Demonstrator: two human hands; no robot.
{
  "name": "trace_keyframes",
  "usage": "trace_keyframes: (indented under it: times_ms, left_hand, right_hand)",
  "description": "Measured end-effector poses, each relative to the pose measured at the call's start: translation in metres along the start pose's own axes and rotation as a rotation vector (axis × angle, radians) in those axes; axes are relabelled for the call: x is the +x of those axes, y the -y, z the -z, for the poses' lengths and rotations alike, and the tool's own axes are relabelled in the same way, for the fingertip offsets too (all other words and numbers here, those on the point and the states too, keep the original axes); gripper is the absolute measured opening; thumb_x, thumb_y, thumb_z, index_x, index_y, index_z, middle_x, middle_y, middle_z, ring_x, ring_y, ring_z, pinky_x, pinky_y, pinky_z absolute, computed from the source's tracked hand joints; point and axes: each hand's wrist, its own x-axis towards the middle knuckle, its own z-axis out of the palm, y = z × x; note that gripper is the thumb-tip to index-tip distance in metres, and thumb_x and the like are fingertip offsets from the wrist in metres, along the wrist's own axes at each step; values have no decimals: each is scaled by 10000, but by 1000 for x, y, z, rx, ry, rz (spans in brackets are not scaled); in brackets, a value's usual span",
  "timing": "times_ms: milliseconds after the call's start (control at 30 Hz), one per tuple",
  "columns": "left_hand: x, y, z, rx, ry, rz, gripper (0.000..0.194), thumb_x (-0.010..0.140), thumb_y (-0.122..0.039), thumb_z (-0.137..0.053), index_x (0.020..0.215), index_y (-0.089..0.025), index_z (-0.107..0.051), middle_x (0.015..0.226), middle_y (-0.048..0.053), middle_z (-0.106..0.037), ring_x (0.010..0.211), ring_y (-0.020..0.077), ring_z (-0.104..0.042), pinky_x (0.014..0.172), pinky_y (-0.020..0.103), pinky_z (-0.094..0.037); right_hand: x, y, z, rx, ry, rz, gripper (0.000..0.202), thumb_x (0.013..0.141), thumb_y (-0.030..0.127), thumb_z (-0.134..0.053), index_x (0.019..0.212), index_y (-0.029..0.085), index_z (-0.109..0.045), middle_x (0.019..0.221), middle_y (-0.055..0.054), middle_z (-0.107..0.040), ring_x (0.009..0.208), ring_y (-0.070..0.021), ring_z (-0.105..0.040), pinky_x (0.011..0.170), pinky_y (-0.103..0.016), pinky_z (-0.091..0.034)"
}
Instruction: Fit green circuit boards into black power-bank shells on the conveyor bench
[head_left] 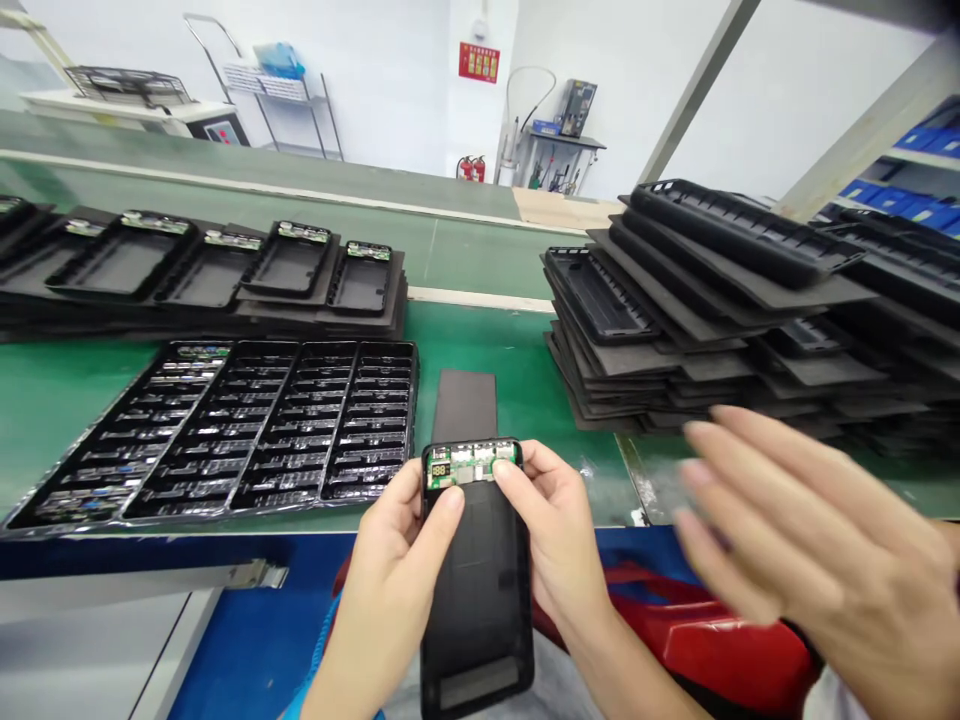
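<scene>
A black plastic case (480, 590) with a green circuit board (471, 468) across its top end is held over the bench's front edge. My left hand (405, 555) grips the case's left side, its thumb near the board's lower edge. On the right side, my right hand (555, 520) grips the same case, with its thumb pressed on the board's right part. Just beyond the case lies a dark grey foam sheet (466, 400). The fingers behind the case are partly hidden.
Another person's hand (817, 530) reaches in from the right, blurred. A black divided tray (300, 425) holds some boards at left. Cases with boards (292, 260) rest on foam sheets behind it. Stacked black cases and sheets (675, 300) stand at right.
</scene>
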Motion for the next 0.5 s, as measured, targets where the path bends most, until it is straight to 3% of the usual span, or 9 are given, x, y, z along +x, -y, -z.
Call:
trace_keyframes:
  times_ms: [167,233,400,500]
  left_hand:
    - [12,1,0,-183,322,29,376,772,-359,-621,1127,-237,-599,1076,57,-672,1006,237,-601,839,334,-476]
    - [12,1,2,-223,396,36,373,799,-333,-604,1164,-261,-573,1146,37,-650,1050,212,-589,866,302,-470]
    - [8,4,6,-299,395,62,410,807,-362,-593,1205,-269,-565,1213,26,-626,1107,213,-565,927,280,-447]
    - [8,7,6,-312,357,130,430,814,-415,-565,1223,-284,-554,1218,22,-625,1108,225,-565,850,261,-492]
  right_hand:
    - [-4,4,3,62,27,-69,169,739,313,-694,779,173,-609,734,13,-629,644,-93,-534,624,-208,-438]
    - [-4,4,3,97,28,-87,168,735,307,-699,781,171,-612,745,9,-634,652,-97,-540,626,-209,-442]
    - [-2,4,2,196,50,-120,147,753,281,-684,838,169,-640,777,-3,-655,693,-114,-579,675,-225,-474]
    - [-1,4,2,265,100,-145,136,786,268,-651,885,176,-647,800,-8,-676,714,-117,-602,700,-229,-490]
